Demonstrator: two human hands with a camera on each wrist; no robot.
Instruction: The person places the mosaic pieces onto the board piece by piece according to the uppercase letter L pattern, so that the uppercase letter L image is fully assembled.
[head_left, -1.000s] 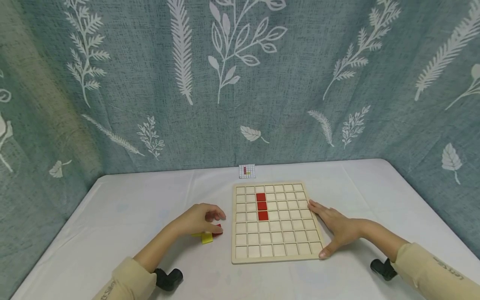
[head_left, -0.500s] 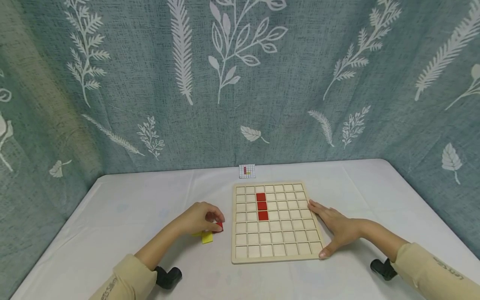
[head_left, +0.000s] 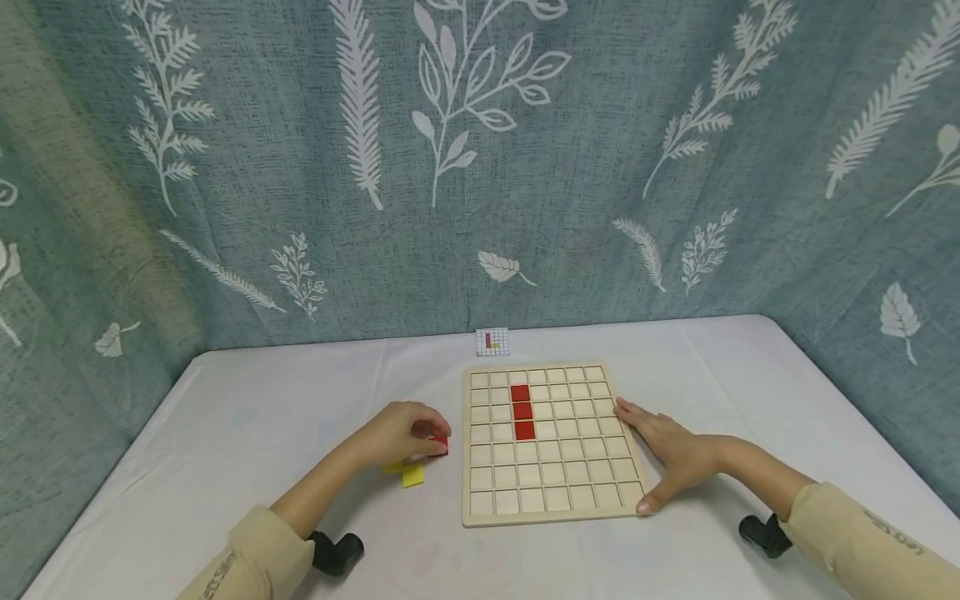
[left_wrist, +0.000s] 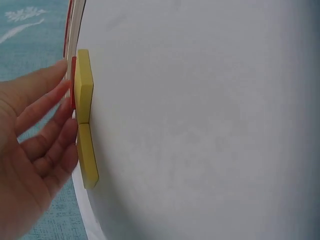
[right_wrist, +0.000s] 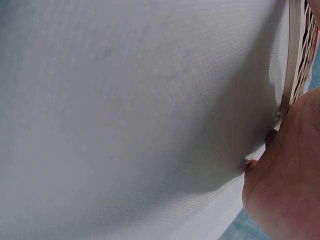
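My left hand (head_left: 402, 433) pinches a red square tile (head_left: 442, 447) between thumb and fingers, just left of the wooden grid board (head_left: 466, 492). Part of the tile is hidden by the fingers. Two yellow tiles lie beside that hand; one yellow tile (head_left: 413, 475) shows well, the other mostly sits under the hand. The left wrist view has both, a nearer yellow tile (left_wrist: 88, 157) and a farther one. Three red tiles (head_left: 522, 411) fill a column of cells on the board. My right hand (head_left: 678, 454) rests spread against the board's right edge, thumb at its near corner.
A small pattern card (head_left: 492, 342) with a printed grid lies behind the board. Black wrist devices (head_left: 337, 554) show at both cuffs. The white cloth-covered table (head_left: 300, 392) ends at a patterned blue-green curtain (head_left: 405, 250).
The left thumb and fingers have closed on the red tile. Hand and tile have shifted slightly away from the yellow tiles, toward the far side. The right hand stays put.
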